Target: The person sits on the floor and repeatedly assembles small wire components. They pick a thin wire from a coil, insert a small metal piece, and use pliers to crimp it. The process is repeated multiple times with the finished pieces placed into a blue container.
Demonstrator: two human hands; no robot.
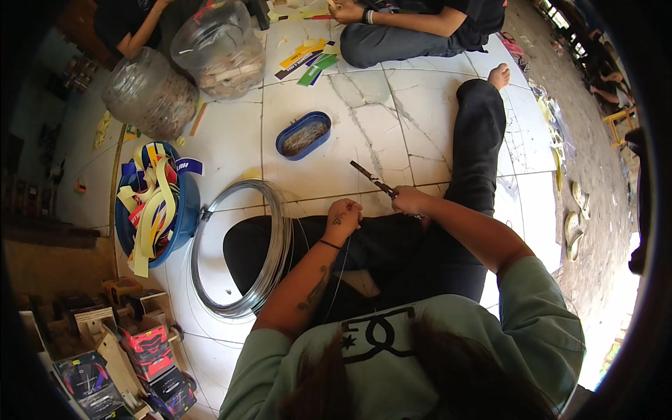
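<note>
My left hand is closed in a pinch over my lap, on a thin wire that hangs down below it. A little to its right, my right hand is wrapped round the handles of dark, long-jawed pliers, which point up and left. The pliers' tips are apart from my left hand. A large coil of silvery wire lies against my left leg, with loose strands trailing off. Ahead of my hands, a blue oval tub holds many short, thin metal pieces.
To the left stands a blue basin full of coloured strips. Two big clear plastic containers are at the far left. Wooden toy-like vehicles are at the lower left. Another person sits ahead, near coloured strips. Sandals lie right.
</note>
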